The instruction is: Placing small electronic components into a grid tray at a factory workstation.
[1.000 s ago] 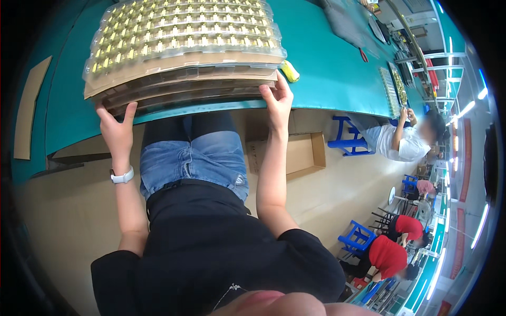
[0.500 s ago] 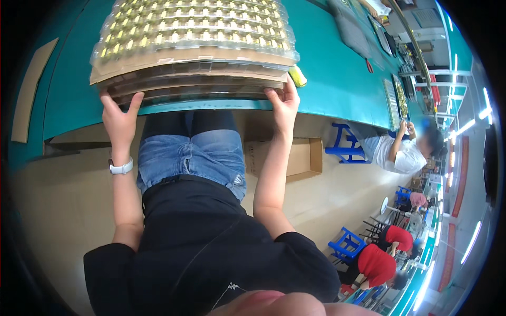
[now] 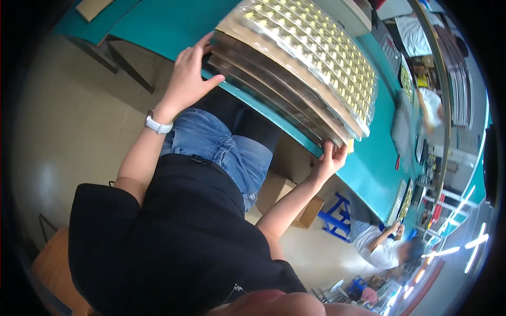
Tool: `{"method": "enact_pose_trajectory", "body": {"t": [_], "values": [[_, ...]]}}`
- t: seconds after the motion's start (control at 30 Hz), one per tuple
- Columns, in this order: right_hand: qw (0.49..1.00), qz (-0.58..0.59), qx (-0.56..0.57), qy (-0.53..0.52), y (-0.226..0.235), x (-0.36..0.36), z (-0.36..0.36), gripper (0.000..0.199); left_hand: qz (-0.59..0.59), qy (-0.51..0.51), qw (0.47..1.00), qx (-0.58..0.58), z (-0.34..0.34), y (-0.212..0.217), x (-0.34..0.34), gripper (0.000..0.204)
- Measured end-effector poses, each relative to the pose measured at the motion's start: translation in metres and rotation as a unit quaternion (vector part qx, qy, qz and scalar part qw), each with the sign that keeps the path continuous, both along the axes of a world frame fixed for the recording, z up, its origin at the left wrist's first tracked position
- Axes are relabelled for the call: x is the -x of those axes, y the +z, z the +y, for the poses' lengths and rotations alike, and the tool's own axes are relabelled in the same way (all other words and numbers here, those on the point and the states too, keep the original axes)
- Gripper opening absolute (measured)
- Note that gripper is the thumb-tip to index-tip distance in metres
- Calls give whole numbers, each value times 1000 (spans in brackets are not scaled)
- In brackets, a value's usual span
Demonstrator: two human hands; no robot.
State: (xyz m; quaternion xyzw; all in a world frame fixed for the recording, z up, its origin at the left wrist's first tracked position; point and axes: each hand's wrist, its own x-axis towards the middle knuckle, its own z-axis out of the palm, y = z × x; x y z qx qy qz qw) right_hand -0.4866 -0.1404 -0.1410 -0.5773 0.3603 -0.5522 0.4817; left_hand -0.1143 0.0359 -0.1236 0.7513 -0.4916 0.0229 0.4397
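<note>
A tall stack of trays (image 3: 284,66) lies at the front edge of the green table. Its top is a clear plastic tray (image 3: 316,47) with rows of small yellow parts, and brown cardboard and darker layers lie below. My left hand (image 3: 190,79) grips the stack's left end, thumb spread along the front and fingers round the corner. At the right front corner, my right hand (image 3: 330,162) holds the lower layers with thumb and fingers. The fingertips of both hands are partly hidden. A small yellow item (image 3: 351,146) shows just beside my right fingers.
The green table (image 3: 145,31) runs left and right of the stack. A cardboard piece (image 3: 92,8) lies far left. Under the table are cardboard boxes (image 3: 308,211) and a blue stool (image 3: 337,217). A person in white (image 3: 377,245) works farther right; a grey cloth (image 3: 403,124) lies on the table.
My view has turned, so the stack now appears slanted and farther right. Both hands stay at its ends; the left hand's thumb now points along the front.
</note>
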Motion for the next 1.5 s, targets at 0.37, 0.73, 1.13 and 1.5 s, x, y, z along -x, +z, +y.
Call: {"method": "enact_pose_trajectory", "body": {"t": [0.37,0.73,1.13,1.5], "values": [[1000,5,12,11,4,-1,1,58,114,-16,993,28,-6,-1,2,81],[1000,4,4,13,1,-1,-2,57,222,-81,958,165,-24,6,1,76],[1000,-14,6,9,-2,-4,2,60,307,-81,935,160,-32,10,-11,68],[999,13,-14,-42,2,-6,3,64,341,-122,919,158,-29,39,-18,74]]}}
